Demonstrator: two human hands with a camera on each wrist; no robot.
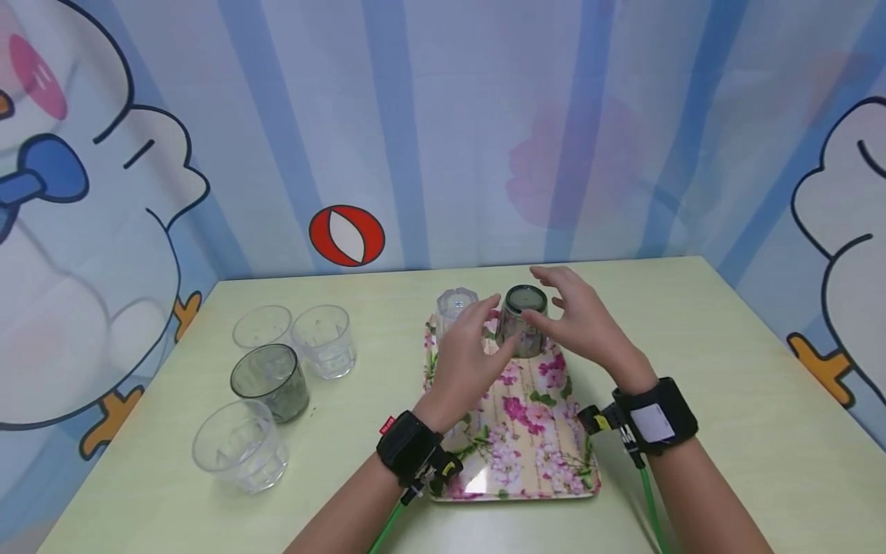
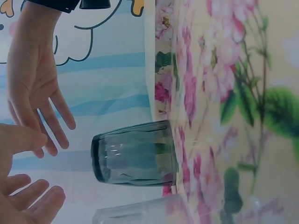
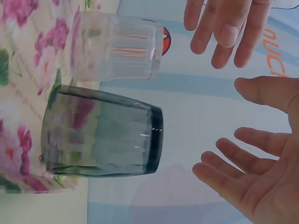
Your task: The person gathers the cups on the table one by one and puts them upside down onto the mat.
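Note:
A grey tinted glass (image 1: 529, 337) stands upside down on the far part of a floral tray (image 1: 512, 454). My left hand (image 1: 465, 362) is to its left and my right hand (image 1: 581, 319) to its right, fingers spread and holding nothing. In the right wrist view, a gap separates the grey glass (image 3: 103, 133) from the fingers of my right hand (image 3: 261, 172); my left hand (image 3: 226, 23) is also apart from it. Beside it, a clear glass (image 1: 457, 302) stands upside down too, partly hidden behind my left hand in the head view.
On the table's left side, several glasses stand mouth up: a grey tinted glass (image 1: 277, 388), a clear glass (image 1: 242, 450) in front, another clear glass (image 1: 325, 346) and one behind. A striped cartoon curtain (image 1: 450, 138) rises behind the table. Green cables trail from both wrist cameras.

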